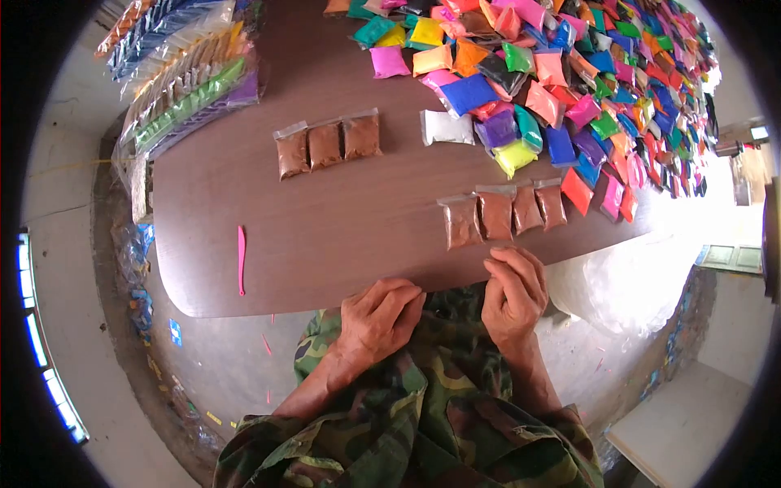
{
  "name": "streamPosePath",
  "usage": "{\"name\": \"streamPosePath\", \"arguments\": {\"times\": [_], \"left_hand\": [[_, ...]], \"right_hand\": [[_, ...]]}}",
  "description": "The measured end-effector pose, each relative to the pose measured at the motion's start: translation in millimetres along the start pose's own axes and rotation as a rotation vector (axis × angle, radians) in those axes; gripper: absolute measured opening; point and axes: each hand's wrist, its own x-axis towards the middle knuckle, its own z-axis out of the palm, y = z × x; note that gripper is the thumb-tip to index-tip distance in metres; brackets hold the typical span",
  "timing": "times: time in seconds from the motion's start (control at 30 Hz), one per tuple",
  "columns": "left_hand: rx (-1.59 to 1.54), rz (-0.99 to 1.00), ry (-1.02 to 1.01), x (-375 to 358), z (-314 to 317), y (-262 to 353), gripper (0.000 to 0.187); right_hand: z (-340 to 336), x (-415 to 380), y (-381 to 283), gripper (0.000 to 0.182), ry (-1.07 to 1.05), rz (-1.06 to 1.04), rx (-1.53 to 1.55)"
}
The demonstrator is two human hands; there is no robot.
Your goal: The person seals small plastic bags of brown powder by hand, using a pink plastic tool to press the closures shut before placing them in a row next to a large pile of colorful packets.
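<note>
My left hand (378, 317) rests against the near edge of the brown table (342, 236), fingers curled, holding nothing that I can see. My right hand (514, 293) sits at the same edge, fingers bent, just below a row of several brown packets (504, 215). Whether its fingertips pinch anything is hidden. A second row of three brown packets (327, 146) lies further out to the left.
A big heap of many-coloured packets (569, 73) covers the far right of the table. A white packet (446, 128) lies beside it. A pink stick tool (241, 259) lies at the left. Bagged colour strips (191, 77) sit far left.
</note>
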Motion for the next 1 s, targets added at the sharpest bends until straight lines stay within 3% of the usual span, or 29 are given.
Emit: {"name": "streamPosePath", "arguments": {"times": [0.47,0.8,1.0], "left_hand": [[-0.007,-0.002,0.061,1,2,-1,0.022],[0.005,-0.016,0.049,-1,1,-2,0.019],[0.010,0.012,0.072,-1,3,-4,0.019]], "right_hand": [[18,35,-22,0.020,-0.136,-0.116,-0.147],[27,39,-12,0.016,-0.100,-0.178,-0.071],[53,85,-21,0.018,-0.058,-0.275,-0.016]]}}
